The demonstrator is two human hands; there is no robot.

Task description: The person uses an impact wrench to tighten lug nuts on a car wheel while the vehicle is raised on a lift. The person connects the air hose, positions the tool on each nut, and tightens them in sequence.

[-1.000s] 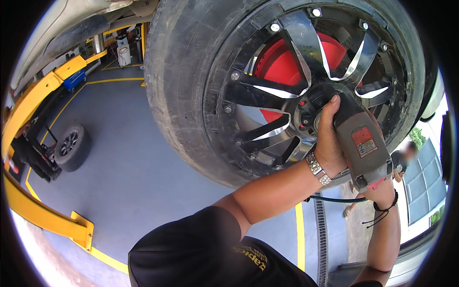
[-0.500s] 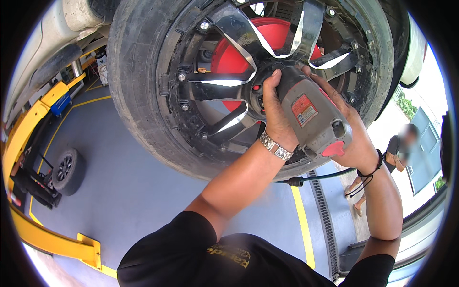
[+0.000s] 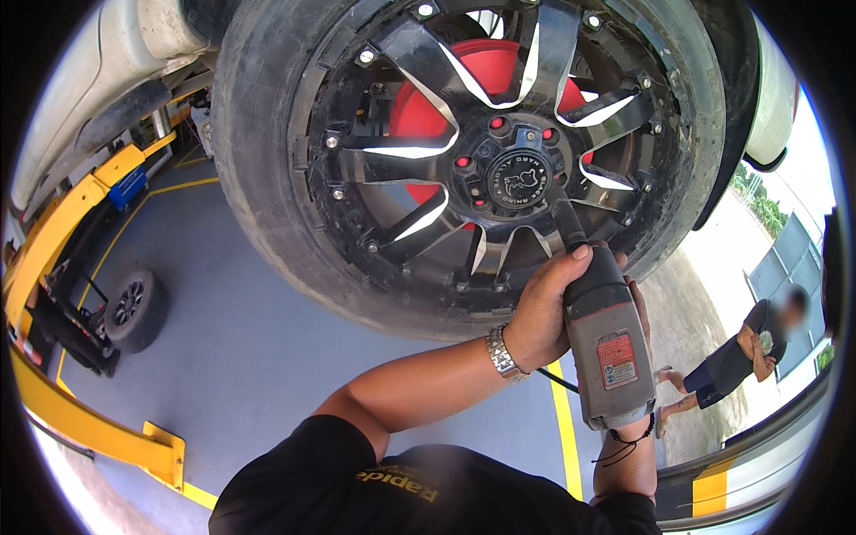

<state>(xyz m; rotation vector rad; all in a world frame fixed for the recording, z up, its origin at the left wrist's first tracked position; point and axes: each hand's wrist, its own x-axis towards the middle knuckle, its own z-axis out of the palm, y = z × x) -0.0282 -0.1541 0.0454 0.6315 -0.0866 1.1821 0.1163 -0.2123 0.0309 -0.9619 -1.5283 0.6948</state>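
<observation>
A grey and black impact wrench (image 3: 613, 321) is held in both my hands. Its long dark socket (image 3: 566, 223) reaches into the lower right part of the hub, beside the round centre cap (image 3: 520, 176). My left hand (image 3: 542, 301), with a metal watch at the wrist, wraps the wrench's front end from the left. Mostly hidden behind the tool, my right hand (image 3: 638, 308) grips it from the other side; some fingers show along its right edge. The raised wheel has a black and silver rim (image 3: 406, 159) in a worn tire (image 3: 267, 205). Several recesses around the cap look red inside.
Behind the spokes is a red disc-like part (image 3: 419, 114). Yellow lift arms (image 3: 89, 437) stand at the left, near another wheel (image 3: 134, 308) on the grey floor (image 3: 259, 383). A person (image 3: 744, 348) with crossed arms stands at the right. An air hose (image 3: 560, 382) hangs below the wheel.
The wrench has shifted down from the upper part of the hub to its lower right, both hands with it. The centre cap and red recesses now show. The person at right appears closer.
</observation>
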